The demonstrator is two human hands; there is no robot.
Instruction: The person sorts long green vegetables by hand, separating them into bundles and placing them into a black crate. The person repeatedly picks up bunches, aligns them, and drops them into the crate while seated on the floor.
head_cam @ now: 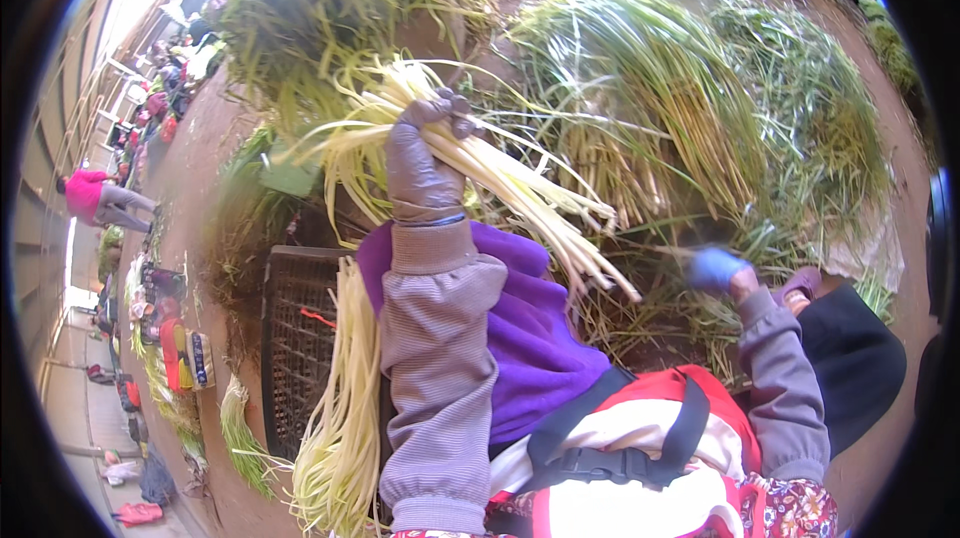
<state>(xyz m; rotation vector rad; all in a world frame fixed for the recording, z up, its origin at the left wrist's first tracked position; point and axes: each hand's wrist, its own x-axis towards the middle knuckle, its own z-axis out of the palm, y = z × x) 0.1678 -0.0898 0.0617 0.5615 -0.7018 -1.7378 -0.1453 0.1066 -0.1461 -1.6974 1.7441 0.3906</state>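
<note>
My left hand, in a grey glove, is closed around a bunch of pale stalks that look like blanched garlic chives. Their white ends point down to the right, and the yellow leaf tips droop to the left. A blue glove covers my right hand, which is apart from the bunch, low over loose green leaves. Motion blur hides its fingers, and a thin stalk seems to run left from it. Beside my left forearm, a longer pale bundle hangs over the edge of a black plastic crate.
Green leafy stalks lie in a large heap ahead, with another pile at the upper left. Purple cloth covers my lap. A small green bunch lies on the dirt floor. Far left, a person in pink stands near more goods.
</note>
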